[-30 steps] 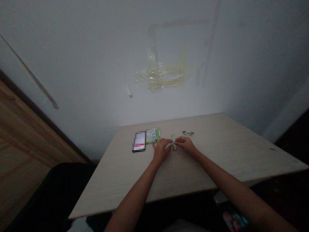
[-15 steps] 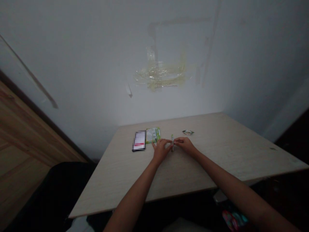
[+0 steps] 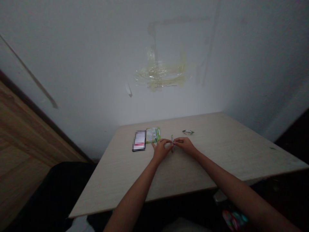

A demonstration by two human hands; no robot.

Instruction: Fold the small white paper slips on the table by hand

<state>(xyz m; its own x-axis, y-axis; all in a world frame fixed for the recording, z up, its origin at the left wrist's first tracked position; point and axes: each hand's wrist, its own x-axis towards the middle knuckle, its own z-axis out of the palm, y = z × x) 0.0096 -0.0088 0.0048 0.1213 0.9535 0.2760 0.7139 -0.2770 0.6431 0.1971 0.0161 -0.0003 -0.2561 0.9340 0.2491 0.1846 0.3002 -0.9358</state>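
While pinching a narrow, pale-green strip [image 3: 172, 137] from two sides, working away just below the centre of the frame! Seen almost edge-on, too thin to call sachet or folded wrapper. Closed on its left side with the left hand [image 3: 162, 149], closed on its right with the right hand [image 3: 185, 143]: a paired grip, grasping from opposite faces, presumably to steady something so slight. Parked just left of all this, a green-and-white printed packet [image 3: 152, 134], right beside a phone [image 3: 139, 141] with a pixelated screen, perhaps set there to stay in sight yet outside the reach of busy fingertips. Up and to the right of the strip, lying apart, a small green-edged wrapper [image 3: 188, 132]. And what a pose: low over the worktop [image 3: 188, 174], forearms slanting in from bottom left and lower right, knuckles arched, one left-hand finger splayed out towards the packet, contact impossible to judge.
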